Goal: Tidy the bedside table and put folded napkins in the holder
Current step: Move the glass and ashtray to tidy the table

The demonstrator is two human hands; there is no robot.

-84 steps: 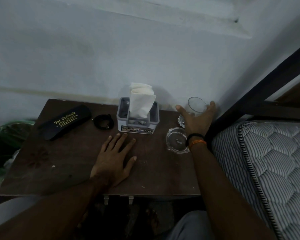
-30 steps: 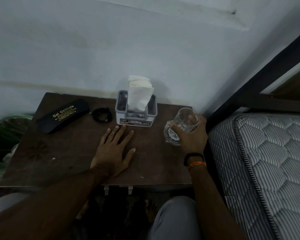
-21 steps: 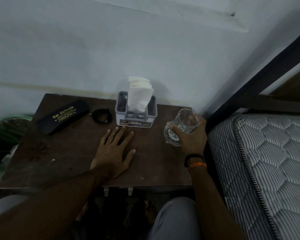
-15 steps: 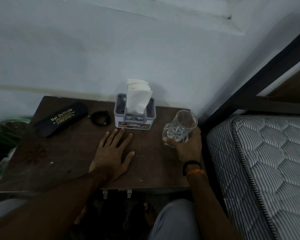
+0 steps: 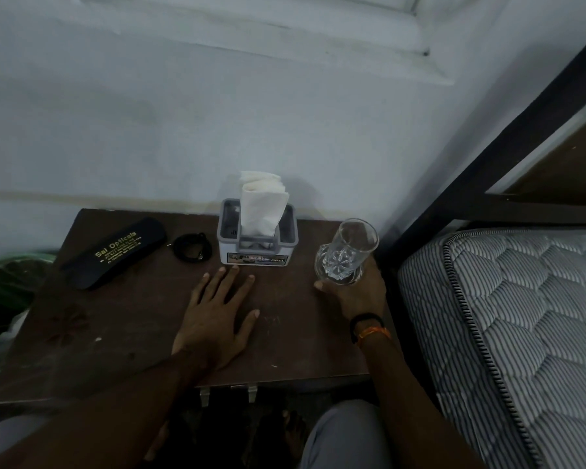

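Observation:
A grey napkin holder stands at the back middle of the dark brown bedside table, with white folded napkins sticking up out of it. My left hand lies flat on the table, its fingertips just in front of the holder. My right hand grips the bottom of a clear drinking glass at the table's right side. The glass leans slightly right, and its wide cut-glass bottom sits in my fingers.
A black spectacle case with gold lettering lies at the back left, a black coiled band beside it. A striped mattress and a dark bed frame border the right side. Green plastic lies left of the table.
My right hand reached to the glass at the back right, gripped it and brought it forward over the clear ashtray. The ashtray no longer shows apart. My left hand stayed flat.

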